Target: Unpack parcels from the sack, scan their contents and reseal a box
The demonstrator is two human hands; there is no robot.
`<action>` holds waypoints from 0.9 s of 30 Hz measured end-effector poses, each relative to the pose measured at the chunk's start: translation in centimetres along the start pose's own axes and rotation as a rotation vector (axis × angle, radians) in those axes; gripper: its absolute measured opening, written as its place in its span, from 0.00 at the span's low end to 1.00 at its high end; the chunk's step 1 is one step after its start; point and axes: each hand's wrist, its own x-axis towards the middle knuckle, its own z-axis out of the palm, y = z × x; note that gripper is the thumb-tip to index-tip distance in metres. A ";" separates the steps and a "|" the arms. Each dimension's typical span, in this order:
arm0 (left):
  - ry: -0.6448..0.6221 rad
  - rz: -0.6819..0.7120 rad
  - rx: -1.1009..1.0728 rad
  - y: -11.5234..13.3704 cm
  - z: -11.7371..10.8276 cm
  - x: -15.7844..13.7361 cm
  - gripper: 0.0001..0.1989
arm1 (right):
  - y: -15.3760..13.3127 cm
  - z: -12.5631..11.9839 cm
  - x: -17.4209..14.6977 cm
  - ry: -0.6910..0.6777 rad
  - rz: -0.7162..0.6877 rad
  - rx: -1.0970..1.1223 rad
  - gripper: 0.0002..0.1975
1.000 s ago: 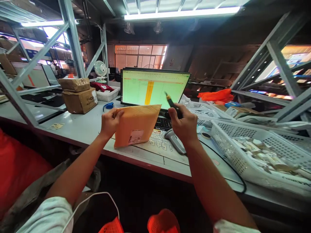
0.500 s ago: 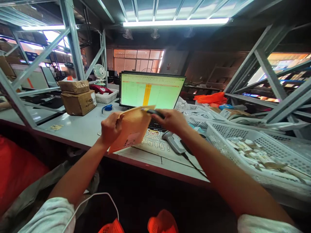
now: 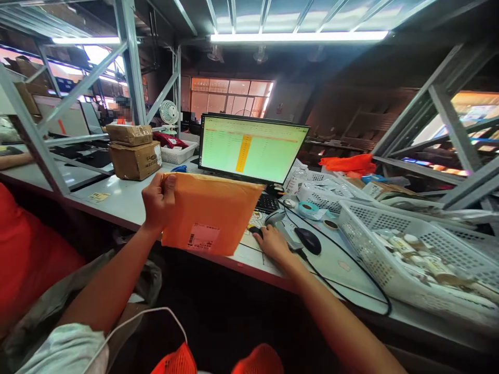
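My left hand (image 3: 159, 202) is closed on the upper left corner of an orange-yellow padded envelope (image 3: 218, 208), held up over the desk's front edge. A white printed label (image 3: 203, 236) is on the envelope's lower half. My right hand (image 3: 275, 243) is low at the desk, its fingers at a dark utility knife (image 3: 255, 230) with a yellow part. Part of the knife is hidden behind the envelope and fingers. A grey barcode scanner (image 3: 290, 236) lies right beside this hand, and a black mouse (image 3: 307, 240) is farther right.
Behind the envelope stand a monitor (image 3: 253, 148) and a partly covered keyboard (image 3: 268, 202). White baskets (image 3: 364, 254) of small items fill the right side. Taped cardboard boxes (image 3: 134, 161) are stacked at left, near a metal rack post (image 3: 132, 62). A blue tape roll (image 3: 310, 209) lies near the baskets.
My right hand has moved from the envelope's top edge down to the desk with the utility knife. My left hand has shifted left, turning the envelope's labelled face more toward me.
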 end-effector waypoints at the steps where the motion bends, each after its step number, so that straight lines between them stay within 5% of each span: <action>1: -0.030 -0.015 -0.004 0.4 -0.5 -0.6 0.20 | 0.0 -0.5 -0.2 0.024 -0.015 0.032 0.20; 5: -0.257 -0.030 -0.011 1.8 -1.7 -5.0 0.18 | -1.4 -6.4 -3.2 0.271 -0.231 0.539 0.21; 7: -0.378 -0.037 -0.044 2.4 -1.8 -7.8 0.15 | -2.9 -9.5 -5.6 0.146 -0.480 0.761 0.23; 10: -0.475 -0.097 -0.087 2.7 -1.6 -11.6 0.14 | -5.2 -11.4 -8.5 -0.119 -0.704 0.711 0.19; 14: -0.544 -0.060 -0.070 2.2 -1.9 -14.9 0.10 | -6.4 -9.4 -10.4 -0.226 -0.741 0.641 0.15; 18: -0.465 0.284 0.031 3.1 -3.6 -16.5 0.12 | -6.2 -6.7 -11.9 -0.291 -0.662 0.708 0.16; 21: -0.654 0.542 0.003 4.8 -5.1 -18.0 0.16 | -6.6 -5.2 -13.3 -0.381 -0.635 0.830 0.17; 24: -0.755 0.597 -0.021 5.7 -5.8 -20.0 0.13 | -7.2 -4.0 -14.9 -0.459 -0.631 0.925 0.17; 27: -0.742 0.609 -0.031 5.4 -5.9 -21.8 0.08 | -7.6 -2.9 -16.5 -0.388 -0.626 0.852 0.14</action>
